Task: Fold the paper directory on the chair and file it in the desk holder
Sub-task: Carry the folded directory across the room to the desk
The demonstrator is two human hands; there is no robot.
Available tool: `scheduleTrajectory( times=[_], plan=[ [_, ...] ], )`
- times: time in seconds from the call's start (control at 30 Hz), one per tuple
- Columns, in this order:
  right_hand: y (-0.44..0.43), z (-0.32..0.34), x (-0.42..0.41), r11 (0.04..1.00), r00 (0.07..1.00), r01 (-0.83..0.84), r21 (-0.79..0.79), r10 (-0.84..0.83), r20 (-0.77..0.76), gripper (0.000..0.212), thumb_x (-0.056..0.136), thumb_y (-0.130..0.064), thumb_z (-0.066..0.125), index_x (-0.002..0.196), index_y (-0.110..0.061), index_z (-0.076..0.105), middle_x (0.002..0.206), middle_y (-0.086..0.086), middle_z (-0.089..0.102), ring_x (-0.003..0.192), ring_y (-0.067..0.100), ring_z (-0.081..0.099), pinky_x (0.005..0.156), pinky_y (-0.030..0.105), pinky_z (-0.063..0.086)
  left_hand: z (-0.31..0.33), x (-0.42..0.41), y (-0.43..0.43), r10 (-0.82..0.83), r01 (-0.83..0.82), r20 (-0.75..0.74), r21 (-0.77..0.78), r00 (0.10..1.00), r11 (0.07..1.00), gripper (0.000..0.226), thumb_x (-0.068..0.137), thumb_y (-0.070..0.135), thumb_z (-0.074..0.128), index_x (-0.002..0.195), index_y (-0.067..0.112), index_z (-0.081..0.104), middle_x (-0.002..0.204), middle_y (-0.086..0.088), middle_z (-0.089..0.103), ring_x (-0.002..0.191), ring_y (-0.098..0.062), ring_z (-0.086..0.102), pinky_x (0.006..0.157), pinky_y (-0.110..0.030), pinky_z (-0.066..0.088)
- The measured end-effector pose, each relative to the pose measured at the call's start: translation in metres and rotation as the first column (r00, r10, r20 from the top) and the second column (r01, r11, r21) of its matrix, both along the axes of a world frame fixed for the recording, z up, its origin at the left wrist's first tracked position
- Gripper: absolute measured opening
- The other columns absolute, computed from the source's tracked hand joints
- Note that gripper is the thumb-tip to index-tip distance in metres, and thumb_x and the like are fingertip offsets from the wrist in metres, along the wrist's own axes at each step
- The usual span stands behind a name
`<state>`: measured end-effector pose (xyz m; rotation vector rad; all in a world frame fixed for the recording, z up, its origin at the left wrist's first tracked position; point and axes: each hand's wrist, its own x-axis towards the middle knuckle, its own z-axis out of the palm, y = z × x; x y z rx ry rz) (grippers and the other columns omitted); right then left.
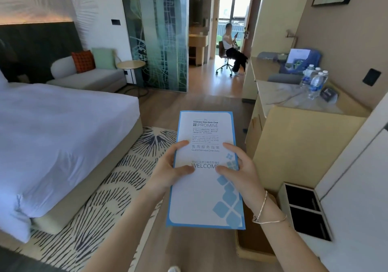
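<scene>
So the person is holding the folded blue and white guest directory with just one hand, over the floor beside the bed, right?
Not quite: the head view shows both hands on it. The left hand and right hand each grip the folded guest directory, over the floor beside the bed.

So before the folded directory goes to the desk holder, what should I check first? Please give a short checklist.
1. Directory folded flat: ok, cover faces up.
2. Held by both hands: ok, left hand and right hand grip its sides.
3. Floor to the desk free: ok as far as visible.
4. Desk holder in sight: ok, blue, already holding papers.
5. Room left in the holder: cannot tell.
</scene>
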<state>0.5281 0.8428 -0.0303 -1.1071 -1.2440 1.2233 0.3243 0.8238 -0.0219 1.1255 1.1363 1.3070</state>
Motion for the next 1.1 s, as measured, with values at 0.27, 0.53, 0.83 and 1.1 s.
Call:
scheduleTrajectory(
  times=[0.27,0.53,0.83,1.1],
  plan=[
    [0.223,0.015,-0.046,0.993,0.995,0.095,0.068,-0.093,-0.036,0.057,0.073,0.011,0.075,0.113,-0.029,0.065,0.118,0.001,0.069,0.102,0.017,0.069,0.084,0.034,0.059,0.013,-0.049,0.243,-0.093,0.093,-0.019,0.049,0.996,0.994,0.063,0.069,-0.008,0.073,0.121,0.026,0.061,0.122,-0.009,0.065,0.103,-0.024,0.068,0.083,-0.04,0.058],
    [0.427,0.013,-0.03,0.98,0.981,0.193,0.042,-0.191,-0.044,0.057,0.075,0.012,0.073,0.117,-0.026,0.064,0.117,0.002,0.069,0.099,0.014,0.069,0.078,0.028,0.06,0.005,-0.03,0.471,-0.158,0.16,-0.037,0.036,0.987,0.987,0.061,0.074,-0.015,0.07,0.12,0.024,0.061,0.126,-0.01,0.064,0.094,-0.015,0.07,0.069,-0.028,0.058],
    [0.702,0.0,0.024,0.988,0.989,0.146,0.041,-0.145,-0.031,0.057,0.075,0.012,0.073,0.123,-0.017,0.061,0.121,0.007,0.067,0.108,0.023,0.066,0.089,0.041,0.058,-0.007,0.023,0.737,-0.123,0.123,-0.01,0.011,0.992,0.992,0.062,0.075,-0.016,0.069,0.122,0.022,0.058,0.13,-0.014,0.062,0.105,-0.028,0.066,0.084,-0.042,0.058],
    [0.904,-0.008,0.056,0.994,0.994,0.107,-0.015,-0.107,-0.008,0.056,0.074,0.011,0.074,0.12,-0.018,0.061,0.118,0.005,0.068,0.103,0.019,0.068,0.078,0.028,0.059,-0.015,0.052,0.933,-0.088,0.088,-0.003,-0.071,0.996,0.994,0.062,0.075,-0.017,0.068,0.124,0.02,0.058,0.128,-0.014,0.063,0.112,-0.036,0.062,0.091,-0.052,0.054]
  ],
)
